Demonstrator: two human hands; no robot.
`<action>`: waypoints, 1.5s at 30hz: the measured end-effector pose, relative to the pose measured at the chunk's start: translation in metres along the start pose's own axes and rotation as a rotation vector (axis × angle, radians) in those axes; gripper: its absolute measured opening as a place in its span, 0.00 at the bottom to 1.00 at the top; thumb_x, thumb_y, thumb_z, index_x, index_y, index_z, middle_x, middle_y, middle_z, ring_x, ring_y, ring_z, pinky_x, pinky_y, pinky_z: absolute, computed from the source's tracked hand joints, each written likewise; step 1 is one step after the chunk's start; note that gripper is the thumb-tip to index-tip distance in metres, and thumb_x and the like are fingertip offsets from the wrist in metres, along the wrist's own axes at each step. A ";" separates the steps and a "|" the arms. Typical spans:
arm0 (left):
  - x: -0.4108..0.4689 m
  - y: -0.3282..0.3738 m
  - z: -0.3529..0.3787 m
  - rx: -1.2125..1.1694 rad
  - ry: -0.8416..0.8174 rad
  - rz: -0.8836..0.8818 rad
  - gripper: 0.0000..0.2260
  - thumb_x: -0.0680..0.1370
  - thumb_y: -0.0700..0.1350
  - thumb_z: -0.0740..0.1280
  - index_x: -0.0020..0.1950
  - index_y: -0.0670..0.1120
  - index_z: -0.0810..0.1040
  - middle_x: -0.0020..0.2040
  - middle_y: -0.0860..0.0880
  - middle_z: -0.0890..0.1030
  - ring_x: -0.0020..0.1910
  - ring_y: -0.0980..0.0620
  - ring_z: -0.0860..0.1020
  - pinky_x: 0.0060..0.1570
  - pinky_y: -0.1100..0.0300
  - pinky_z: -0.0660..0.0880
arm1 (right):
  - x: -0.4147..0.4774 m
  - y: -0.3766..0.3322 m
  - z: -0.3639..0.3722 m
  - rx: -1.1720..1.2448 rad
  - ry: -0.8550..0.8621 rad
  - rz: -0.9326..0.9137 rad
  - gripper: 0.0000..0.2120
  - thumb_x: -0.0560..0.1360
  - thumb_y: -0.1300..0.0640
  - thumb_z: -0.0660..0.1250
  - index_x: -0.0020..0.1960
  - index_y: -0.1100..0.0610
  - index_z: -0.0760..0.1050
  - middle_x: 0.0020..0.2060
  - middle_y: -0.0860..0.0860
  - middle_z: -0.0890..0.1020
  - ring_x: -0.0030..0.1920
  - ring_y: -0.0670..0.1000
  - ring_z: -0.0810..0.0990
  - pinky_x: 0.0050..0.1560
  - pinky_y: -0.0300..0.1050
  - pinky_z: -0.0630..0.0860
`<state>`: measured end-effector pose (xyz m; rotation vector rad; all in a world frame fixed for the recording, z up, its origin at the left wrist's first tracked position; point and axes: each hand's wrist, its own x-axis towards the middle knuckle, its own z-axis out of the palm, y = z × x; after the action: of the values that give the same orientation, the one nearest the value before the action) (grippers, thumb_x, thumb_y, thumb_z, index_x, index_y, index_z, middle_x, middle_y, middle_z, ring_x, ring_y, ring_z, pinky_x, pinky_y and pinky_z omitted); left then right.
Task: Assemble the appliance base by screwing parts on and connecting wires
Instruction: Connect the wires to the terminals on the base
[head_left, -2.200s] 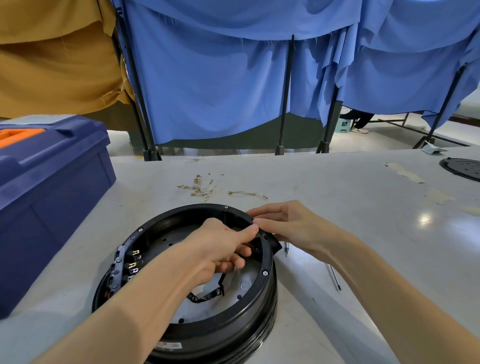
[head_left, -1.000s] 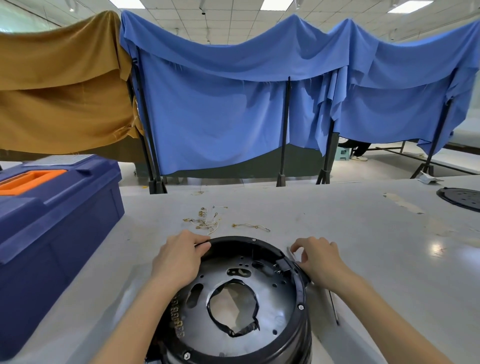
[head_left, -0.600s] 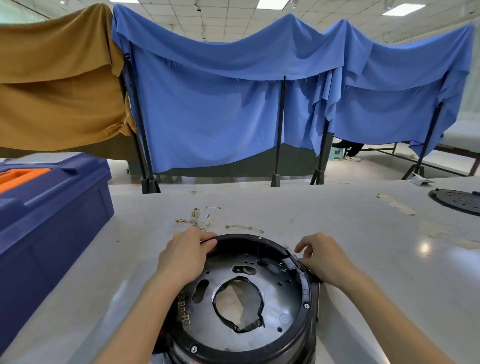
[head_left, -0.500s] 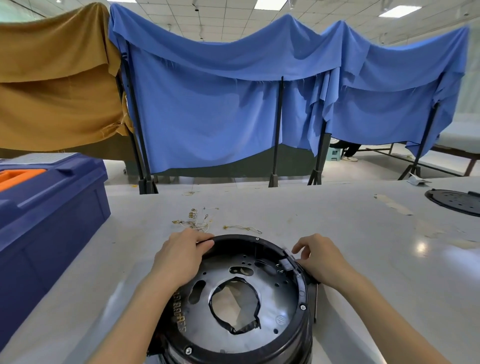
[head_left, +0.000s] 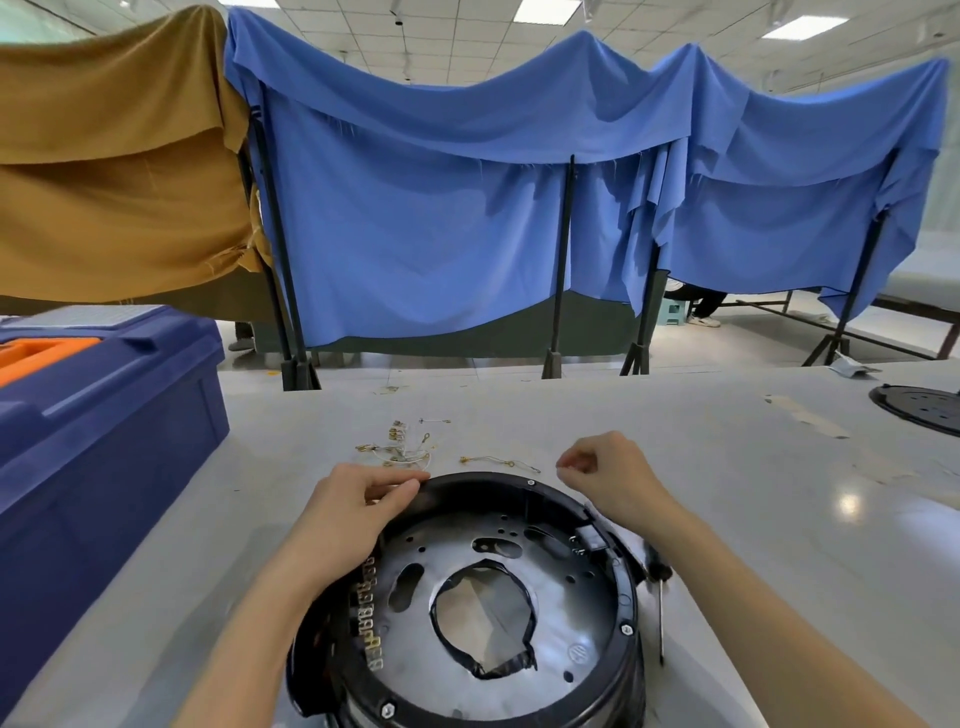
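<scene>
The base (head_left: 493, 597) is being steadied at the near edge of the table (head_left: 727, 493), its far-left rim being gripped by the left hand (head_left: 348, 514). Just past the right rim, the right hand (head_left: 608, 478) is being held curled; whether anything is being pinched cannot be told. The loose wires (head_left: 405, 449) beyond could be scattered by a careless reach. The contents of the toolbox (head_left: 104, 415) are being hidden by its closed lid.

We are reading no clear words or numbers anywhere, we are seeing only a small round stamp (head_left: 578, 650) on the appliance base (head_left: 587, 597), nearer us than the fingers (head_left: 574, 464) of the right hand (head_left: 610, 475), too blurred to read
</scene>
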<state>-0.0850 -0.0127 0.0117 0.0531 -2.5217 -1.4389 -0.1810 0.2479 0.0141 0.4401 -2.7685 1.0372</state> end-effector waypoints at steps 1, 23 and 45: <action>0.000 -0.001 0.001 -0.002 0.000 0.015 0.10 0.79 0.43 0.69 0.52 0.58 0.84 0.49 0.57 0.85 0.54 0.61 0.81 0.61 0.58 0.75 | 0.008 -0.002 0.004 -0.024 -0.018 -0.009 0.07 0.76 0.61 0.68 0.52 0.60 0.83 0.45 0.53 0.84 0.47 0.50 0.81 0.50 0.40 0.76; 0.003 0.001 0.004 0.078 0.077 0.027 0.07 0.77 0.47 0.71 0.52 0.56 0.84 0.45 0.58 0.85 0.48 0.60 0.82 0.56 0.57 0.77 | 0.025 -0.001 -0.002 0.161 0.026 0.141 0.06 0.76 0.67 0.65 0.43 0.62 0.80 0.38 0.57 0.83 0.37 0.51 0.78 0.34 0.39 0.73; -0.014 0.071 0.014 -0.542 0.119 0.194 0.04 0.73 0.43 0.71 0.44 0.46 0.85 0.35 0.46 0.83 0.33 0.49 0.82 0.38 0.64 0.79 | -0.041 -0.068 -0.016 0.522 -0.304 -0.203 0.05 0.78 0.61 0.68 0.49 0.59 0.84 0.40 0.53 0.87 0.43 0.52 0.84 0.45 0.45 0.77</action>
<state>-0.0679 0.0375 0.0631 -0.1887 -1.9087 -1.9097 -0.1193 0.2186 0.0583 0.9954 -2.5803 1.7624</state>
